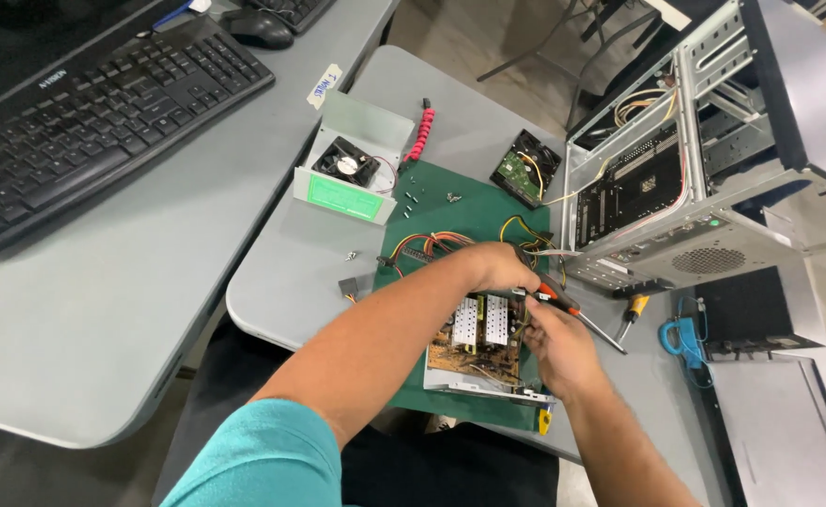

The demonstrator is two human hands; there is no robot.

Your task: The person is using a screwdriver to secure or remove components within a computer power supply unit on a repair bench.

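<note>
Head view, left to right. Far-left bench: black keyboard [93,113] w/ a mouse [258,28] by its upper end. Second bench [286,282], rounded corners, carries the rest. Near its back-left corner: grey metal cover w/ fan [349,164], green label on front; red ribbed cable piece [422,133] just beside it, loose screws [411,195] on the green mat [474,211]. Mat centre: bundle of coloured wires [432,246], running toward the open power supply board [478,338], which sits at the mat's front edge, near the bench's front edge, in its metal tray. Left hand [497,268] reaches over the board's back edge, fingers curled & closed around sth., prob. the wires; exact grip not visible. Right hand [558,343] at the board's right side, fingers pinched on an orange-black screwdriver [563,305], shaft pointing right. Behind: hard drive [525,169]. Right edge: second screwdriver, yellow handle [633,310], blue tool [680,338], open PC case [694,169] lying on its side.
</note>
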